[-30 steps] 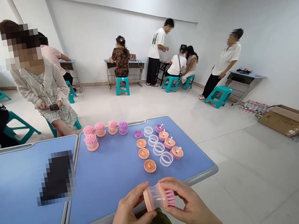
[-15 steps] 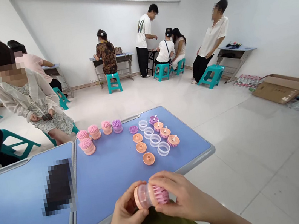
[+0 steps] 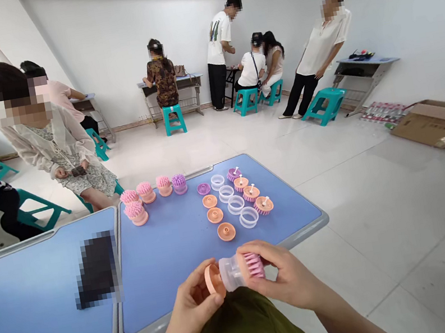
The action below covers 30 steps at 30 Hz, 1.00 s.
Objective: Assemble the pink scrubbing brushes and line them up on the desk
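Note:
My left hand [image 3: 191, 303] is closed around the rim of an orange round cap [image 3: 214, 281]. My right hand [image 3: 286, 274] grips a scrubbing brush [image 3: 253, 266] by its pink bristle head, with a clear plastic ring [image 3: 231, 273] at its inner end. A gap shows between cap and ring, bridged by a short stem. Beyond my hands, several loose caps [image 3: 215, 215] lie in a row on the blue table [image 3: 169, 255]. Beside them are several clear rings [image 3: 236, 204] and bristle heads [image 3: 263, 204] lying bristles down, each with a white pin upright.
Whole pink and purple brushes [image 3: 136, 212] stand at the table's far left. On the adjoining table [image 3: 23, 302] lies a dark pixelated item [image 3: 97, 270]. A person [image 3: 52, 144] sits past the tables; others are farther back. An open cardboard box [image 3: 439, 121] rests on the floor at right.
The orange cap has come away from the clear ring, opening a gap. My right hand has shifted right with the brush. The camera view has shifted a little too.

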Each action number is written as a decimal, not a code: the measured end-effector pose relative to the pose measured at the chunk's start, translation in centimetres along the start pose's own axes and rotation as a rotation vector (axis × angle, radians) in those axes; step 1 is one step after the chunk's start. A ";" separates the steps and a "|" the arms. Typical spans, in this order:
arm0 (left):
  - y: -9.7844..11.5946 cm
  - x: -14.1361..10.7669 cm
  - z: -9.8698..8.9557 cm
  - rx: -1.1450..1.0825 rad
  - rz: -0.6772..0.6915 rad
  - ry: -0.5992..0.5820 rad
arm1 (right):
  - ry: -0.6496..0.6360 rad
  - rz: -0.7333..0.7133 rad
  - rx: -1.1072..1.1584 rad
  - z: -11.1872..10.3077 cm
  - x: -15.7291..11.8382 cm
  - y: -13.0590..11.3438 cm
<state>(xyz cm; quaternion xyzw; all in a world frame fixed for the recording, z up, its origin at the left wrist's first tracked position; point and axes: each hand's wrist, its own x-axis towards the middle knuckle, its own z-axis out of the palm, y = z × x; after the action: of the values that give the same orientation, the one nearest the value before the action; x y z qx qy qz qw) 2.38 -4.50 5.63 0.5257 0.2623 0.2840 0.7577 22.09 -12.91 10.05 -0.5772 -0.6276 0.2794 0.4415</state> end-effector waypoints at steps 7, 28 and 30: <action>0.0 -0.3 -0.3 -0.001 0.016 -0.004 | -0.040 0.036 0.110 -0.3 -0.5 0.6; -0.6 -0.1 -1.2 0.055 0.098 -0.062 | -0.075 -0.148 -0.054 0.7 0.6 -1.5; -0.6 -0.1 -1.2 0.052 0.104 -0.071 | -0.080 -0.149 -0.047 0.7 0.6 -1.5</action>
<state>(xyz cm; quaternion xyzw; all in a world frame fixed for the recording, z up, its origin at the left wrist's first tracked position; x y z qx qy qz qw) 1.56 -3.93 4.68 0.5677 0.2150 0.2972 0.7370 20.77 -12.48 11.19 -0.5275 -0.6923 0.2540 0.4219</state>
